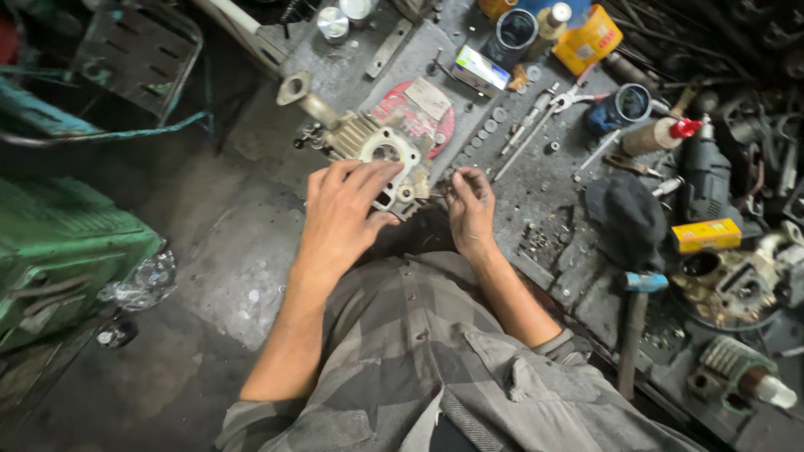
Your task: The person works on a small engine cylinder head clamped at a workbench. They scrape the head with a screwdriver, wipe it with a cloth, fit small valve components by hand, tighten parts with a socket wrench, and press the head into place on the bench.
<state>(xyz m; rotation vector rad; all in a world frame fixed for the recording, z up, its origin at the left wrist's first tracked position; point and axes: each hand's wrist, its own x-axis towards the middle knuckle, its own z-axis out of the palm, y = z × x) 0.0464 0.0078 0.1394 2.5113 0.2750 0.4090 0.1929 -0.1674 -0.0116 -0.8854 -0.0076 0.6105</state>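
A grey metal engine cylinder head (368, 142) with cooling fins and a round bore lies on the dirty workbench (335, 75). My left hand (343, 213) rests flat on its near side, fingers spread over the casting. My right hand (471, 205) is just to the right of it, fingertips pinched on a thin small part near the head's edge; what the part is I cannot tell. A red round disc (414, 113) lies under the head's far side.
Sockets and a wrench (536, 113) lie right of the head. Tins, a yellow box (589, 38), a spray can (662, 134), a drill (708, 172), a hammer (638, 318) and engine parts (729, 285) crowd the right. A green machine (59, 251) stands at left.
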